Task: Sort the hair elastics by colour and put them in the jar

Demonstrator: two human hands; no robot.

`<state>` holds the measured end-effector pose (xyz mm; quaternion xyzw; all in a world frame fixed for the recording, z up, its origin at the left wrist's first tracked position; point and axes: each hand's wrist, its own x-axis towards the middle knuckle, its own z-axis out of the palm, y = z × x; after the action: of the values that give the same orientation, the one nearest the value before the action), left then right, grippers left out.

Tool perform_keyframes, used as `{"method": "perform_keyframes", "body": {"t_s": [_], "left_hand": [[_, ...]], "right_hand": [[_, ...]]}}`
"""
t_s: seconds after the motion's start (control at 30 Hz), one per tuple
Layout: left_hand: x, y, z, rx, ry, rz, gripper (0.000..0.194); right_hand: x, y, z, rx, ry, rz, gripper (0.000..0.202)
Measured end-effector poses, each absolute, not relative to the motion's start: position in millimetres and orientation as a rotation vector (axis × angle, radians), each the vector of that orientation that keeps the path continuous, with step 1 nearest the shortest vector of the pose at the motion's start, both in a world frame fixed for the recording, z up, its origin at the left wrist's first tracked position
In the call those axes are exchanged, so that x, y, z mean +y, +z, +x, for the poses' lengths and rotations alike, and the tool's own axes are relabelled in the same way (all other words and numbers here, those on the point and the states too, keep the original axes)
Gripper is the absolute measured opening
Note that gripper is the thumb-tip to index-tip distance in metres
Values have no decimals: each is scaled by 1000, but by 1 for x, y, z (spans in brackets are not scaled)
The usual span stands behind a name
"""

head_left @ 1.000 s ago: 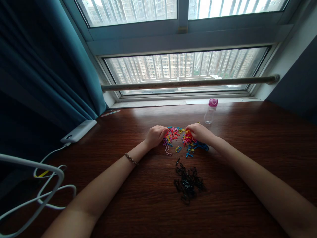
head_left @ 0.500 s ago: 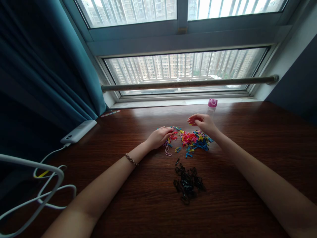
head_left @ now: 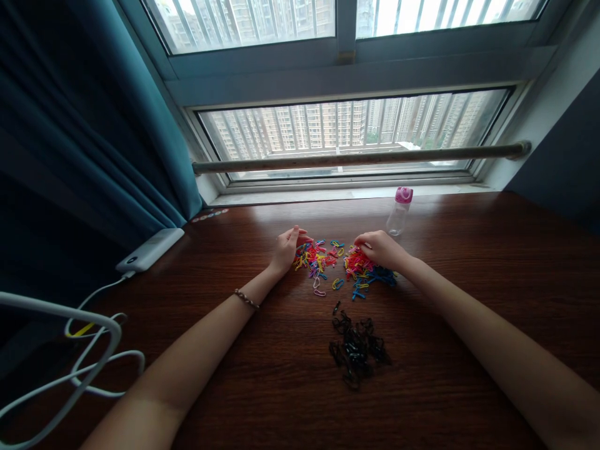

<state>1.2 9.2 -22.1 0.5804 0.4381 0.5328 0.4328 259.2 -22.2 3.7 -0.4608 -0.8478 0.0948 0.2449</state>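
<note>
Two heaps of small, bright rubber bands lie side by side on the brown wooden table. My left hand (head_left: 284,250) rests at the left edge of the left heap (head_left: 317,256), fingers stretched out and apart, nothing visibly held. At the top of the right heap (head_left: 360,265), my right hand (head_left: 383,249) has its fingertips pinched together among red bands; what they hold is hidden. A few loose bands, one of them a pale pink band (head_left: 319,291), lie between and in front of the heaps. Nearer to me is a pile of black bands (head_left: 357,350).
Behind my right hand stands a clear bottle with a pink cap (head_left: 404,195). To the left, a white power bank (head_left: 150,250) has a white cable (head_left: 112,331) plugged in, beside a blue curtain (head_left: 154,144). A rail (head_left: 356,159) crosses the window beyond the table.
My left hand has shifted left and lifted off the left heap, uncovering more of it. My right hand has come down from above onto the right heap, leaving the bottle in plain sight.
</note>
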Motion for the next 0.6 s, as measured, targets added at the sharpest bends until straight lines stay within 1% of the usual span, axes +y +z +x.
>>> {"method": "perform_keyframes", "body": {"t_s": [0.1, 0.3, 0.5, 0.6], "left_hand": [[10, -18, 2, 1006, 1365, 1310, 39], [8, -15, 3, 912, 1399, 1259, 31], [9, -16, 1, 913, 1395, 1300, 31], [4, -12, 4, 956, 1416, 1490, 31]], "right_hand": [[-22, 4, 261, -2284, 225, -1302, 22], [-22, 3, 259, -2306, 221, -1325, 22], [-25, 7, 259, -2324, 184, -1383, 22], [-25, 10, 261, -2337, 174, -1481, 21]]}}
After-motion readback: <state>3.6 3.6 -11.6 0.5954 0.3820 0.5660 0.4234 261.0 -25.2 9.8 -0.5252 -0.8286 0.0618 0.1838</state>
